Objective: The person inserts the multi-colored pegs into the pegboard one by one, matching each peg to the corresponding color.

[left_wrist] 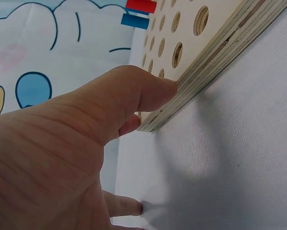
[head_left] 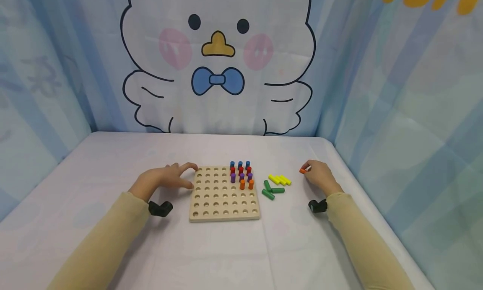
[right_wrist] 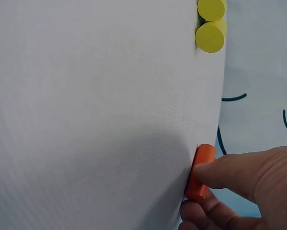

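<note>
A square wooden pegboard [head_left: 220, 201] with rows of round holes lies on the table. Its right back part bears upright pegs: blue pegs [head_left: 240, 164], red pegs [head_left: 240, 170], purple pegs [head_left: 233, 178] and two orange pegs [head_left: 242, 185]. My left hand [head_left: 166, 177] is at the board's left side, thumb [left_wrist: 158, 93] against the edge and index finger by the back left corner. Off to the right, my right hand [head_left: 320, 176] pinches an orange peg [right_wrist: 204, 155] between thumb and fingers, low over the tablecloth. Its underside is partly hidden by the fingers.
Several yellow pegs [head_left: 280, 180] lie side by side right of the board, with 3 green pegs [head_left: 278, 190] scattered in front of them. White cloth [head_left: 226, 256] covers the table. Printed curtains [head_left: 219, 110] stand behind it and at both sides.
</note>
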Demonstrator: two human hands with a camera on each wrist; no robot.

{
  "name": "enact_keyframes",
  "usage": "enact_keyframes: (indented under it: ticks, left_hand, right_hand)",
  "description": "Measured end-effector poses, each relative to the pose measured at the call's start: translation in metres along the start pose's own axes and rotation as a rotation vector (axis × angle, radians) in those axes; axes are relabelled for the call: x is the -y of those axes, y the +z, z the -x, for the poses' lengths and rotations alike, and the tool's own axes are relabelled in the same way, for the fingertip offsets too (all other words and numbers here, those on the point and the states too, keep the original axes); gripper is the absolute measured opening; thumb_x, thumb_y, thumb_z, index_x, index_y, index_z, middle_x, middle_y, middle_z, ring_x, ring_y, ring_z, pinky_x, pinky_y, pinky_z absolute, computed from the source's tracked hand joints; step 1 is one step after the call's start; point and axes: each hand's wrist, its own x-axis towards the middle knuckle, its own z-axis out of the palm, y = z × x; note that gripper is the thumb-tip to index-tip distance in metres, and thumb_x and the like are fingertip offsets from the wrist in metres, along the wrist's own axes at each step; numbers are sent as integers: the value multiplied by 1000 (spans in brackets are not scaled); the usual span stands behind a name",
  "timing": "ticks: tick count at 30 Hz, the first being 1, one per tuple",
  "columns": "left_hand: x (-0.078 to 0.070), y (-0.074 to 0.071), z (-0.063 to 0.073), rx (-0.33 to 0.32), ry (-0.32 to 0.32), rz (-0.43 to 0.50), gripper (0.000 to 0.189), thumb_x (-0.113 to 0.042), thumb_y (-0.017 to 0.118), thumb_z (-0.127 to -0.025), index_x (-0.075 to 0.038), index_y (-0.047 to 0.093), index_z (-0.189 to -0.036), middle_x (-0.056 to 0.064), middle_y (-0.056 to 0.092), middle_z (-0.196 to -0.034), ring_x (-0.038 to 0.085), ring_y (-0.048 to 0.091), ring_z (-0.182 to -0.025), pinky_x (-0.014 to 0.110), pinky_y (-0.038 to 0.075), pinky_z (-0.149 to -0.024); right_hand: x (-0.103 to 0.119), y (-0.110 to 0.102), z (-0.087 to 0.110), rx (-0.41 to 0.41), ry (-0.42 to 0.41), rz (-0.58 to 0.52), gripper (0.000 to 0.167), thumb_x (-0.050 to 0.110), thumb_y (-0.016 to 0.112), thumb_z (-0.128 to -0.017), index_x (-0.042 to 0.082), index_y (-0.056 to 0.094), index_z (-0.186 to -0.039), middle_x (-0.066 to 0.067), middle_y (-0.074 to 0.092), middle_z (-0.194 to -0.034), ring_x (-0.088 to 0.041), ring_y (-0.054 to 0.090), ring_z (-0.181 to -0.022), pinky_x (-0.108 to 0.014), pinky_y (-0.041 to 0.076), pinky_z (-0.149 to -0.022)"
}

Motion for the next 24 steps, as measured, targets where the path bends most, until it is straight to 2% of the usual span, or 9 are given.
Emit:
enact_keyframes:
  ticks: [5, 12, 24]
  left_hand:
    - [-1, 0, 1, 1, 0, 1, 67, -51, 63, -96, -29, 38, -153, 36, 33, -158, 65, 24, -146, 77, 27, -113]
    - [-2, 1, 0, -7, 1, -6, 67, -52, 64, -96, -30, 38, -153, 36, 34, -157, 66, 26, -145, 78, 29, -110]
    - [0, 2, -1, -8, 3, -5, 67, -53, 65, -95, -30, 39, -153, 36, 32, -158, 66, 26, -145, 79, 29, -110]
  right_hand:
    - [-2, 0, -1, -22, 7, -26, 30, 11, 59, -98, -3, 61, -126, -28, 65, -122, -37, 62, -102, -49, 54, -90]
    - [-3, 0, -1, -97, -13, -55, 30, 10, 62, -97, -2, 55, -123, -28, 63, -119, -38, 60, -99, -47, 52, -88]
    - [16, 0, 3, -186, -23, -183, 27, 8, 64, -97, 0, 57, -122, -21, 65, -113, -34, 60, -99, -42, 52, -87]
